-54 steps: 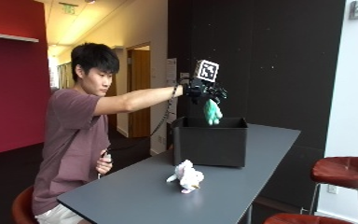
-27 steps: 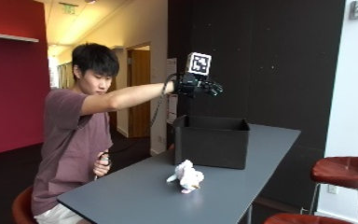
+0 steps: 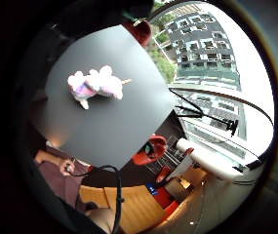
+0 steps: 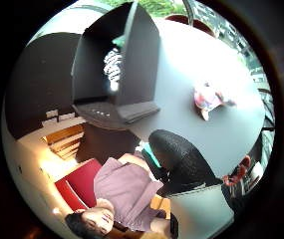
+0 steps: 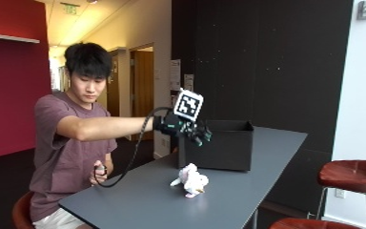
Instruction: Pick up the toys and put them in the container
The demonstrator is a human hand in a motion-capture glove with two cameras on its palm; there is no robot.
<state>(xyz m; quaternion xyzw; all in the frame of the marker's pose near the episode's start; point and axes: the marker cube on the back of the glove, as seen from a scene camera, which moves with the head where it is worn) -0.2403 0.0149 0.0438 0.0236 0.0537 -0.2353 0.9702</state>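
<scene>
A white and pink plush toy (image 5: 190, 181) lies on the grey table (image 5: 132, 202), just in front of the black box container (image 5: 224, 145). My gloved right hand (image 5: 188, 129) hovers above the toy and beside the box's near corner, its fingers spread and holding nothing. In the little finger side palm view the plush toy (image 3: 95, 84) lies on the table below the palm. The thumb side palm view looks into the box (image 4: 131, 64), where a green and white toy (image 4: 112, 62) lies inside, and the plush toy (image 4: 209, 98) shows farther along the table.
Red stools (image 5: 353, 174) stand to the right of the table. The person's bare left hand (image 5: 99, 172) holds a small object near the table's front corner. Bare tabletop stretches behind and beside the box.
The hand held a green toy over the box, then let it go into the box. Empty now, it has dropped down and back toward the plush toy.
</scene>
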